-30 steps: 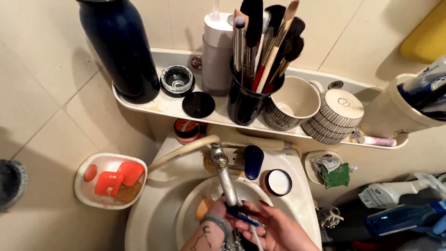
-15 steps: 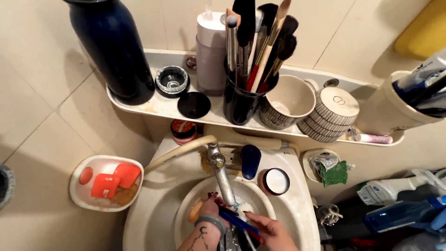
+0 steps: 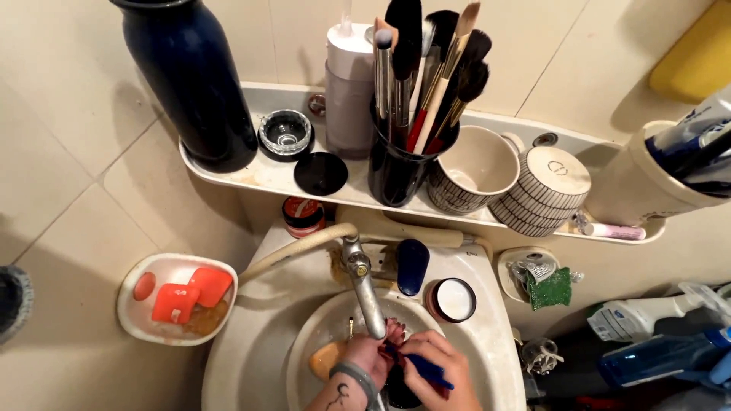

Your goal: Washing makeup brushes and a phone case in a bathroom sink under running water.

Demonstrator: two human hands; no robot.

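Both my hands are over the basin of a white sink, right under the spout of a metal tap. My right hand grips a slim dark blue brush handle that lies across its fingers. My left hand, with a grey band on the wrist, pinches the brush's tip just below the spout. An orange sponge-like thing lies in the basin under my left wrist.
A wall shelf above the sink carries a tall dark bottle, a glass jar, a black lid, a black cup of brushes and two striped mugs. A soap dish hangs at left. Spray bottles stand at lower right.
The view has tilted down slightly. My hands have closed together under the tap, the left now pinching the brush tip.
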